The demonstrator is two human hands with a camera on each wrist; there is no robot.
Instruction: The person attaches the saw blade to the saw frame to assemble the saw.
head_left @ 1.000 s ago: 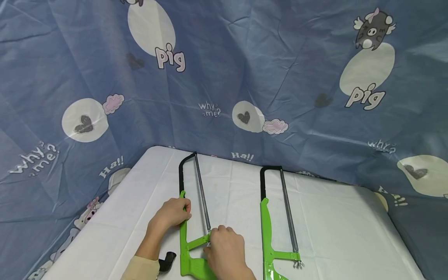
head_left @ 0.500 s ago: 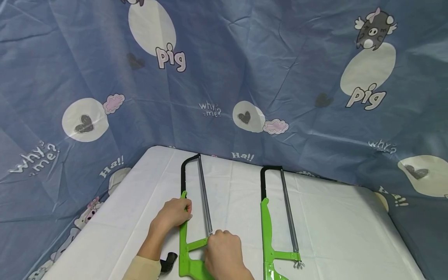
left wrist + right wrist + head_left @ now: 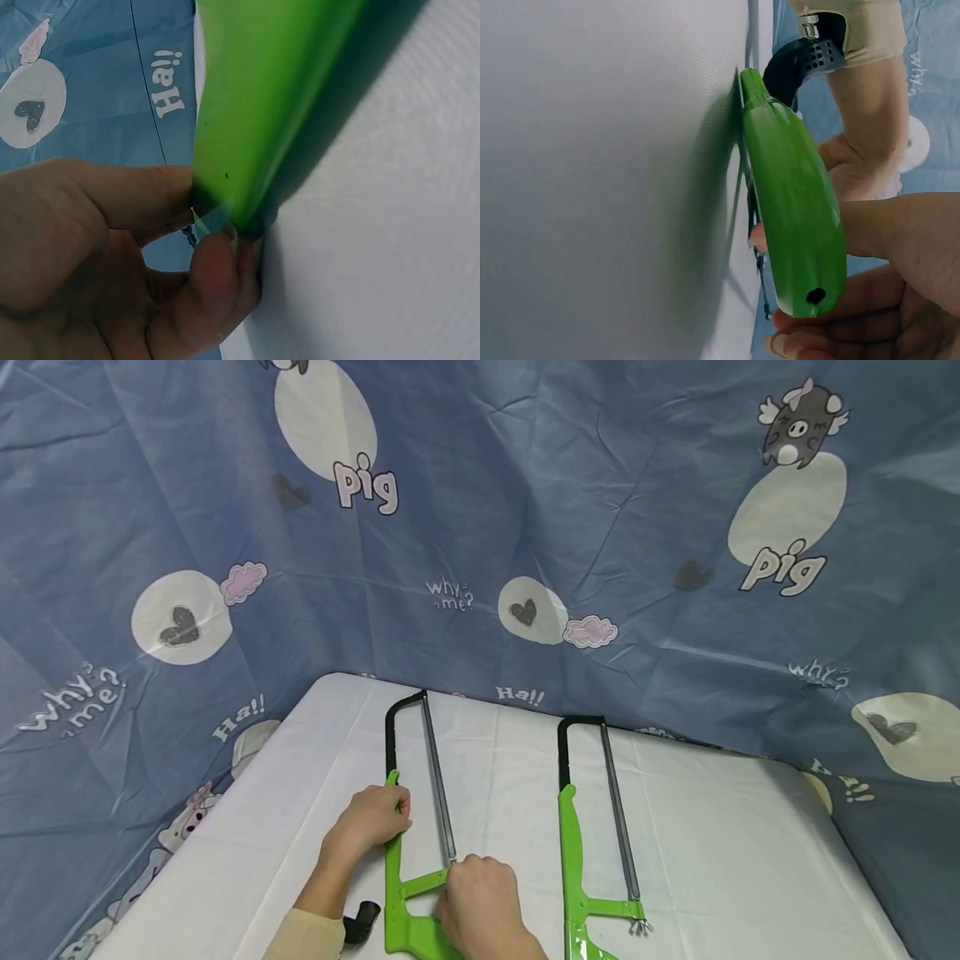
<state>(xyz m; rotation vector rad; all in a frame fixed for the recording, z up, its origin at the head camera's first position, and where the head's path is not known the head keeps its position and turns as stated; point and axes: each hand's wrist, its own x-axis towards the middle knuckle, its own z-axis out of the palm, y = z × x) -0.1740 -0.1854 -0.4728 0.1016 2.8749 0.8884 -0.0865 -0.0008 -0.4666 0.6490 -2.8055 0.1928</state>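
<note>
A hacksaw (image 3: 393, 856) with a green frame, black front bow and grey blade lies on the white cloth. My left hand (image 3: 372, 814) pinches its green spine between thumb and fingers; the left wrist view shows these fingertips at the edge of the green metal (image 3: 240, 112). At the near end of the blade, my right hand (image 3: 483, 902) is curled over the tensioner end and hides it. From the right wrist, the green handle (image 3: 795, 202) stands in front of the curled fingers and covers part of them.
A second, matching hacksaw (image 3: 572, 852) lies to the right, its wing nut (image 3: 641, 927) showing at the blade's near end. A black wrist mount (image 3: 362, 924) sits by my left sleeve. Blue printed fabric (image 3: 480, 527) rises behind the table.
Compared with one second ago, the left hacksaw's front end has shifted slightly right and nearer, and my right hand has moved slightly nearer. My left hand keeps its pinch.
</note>
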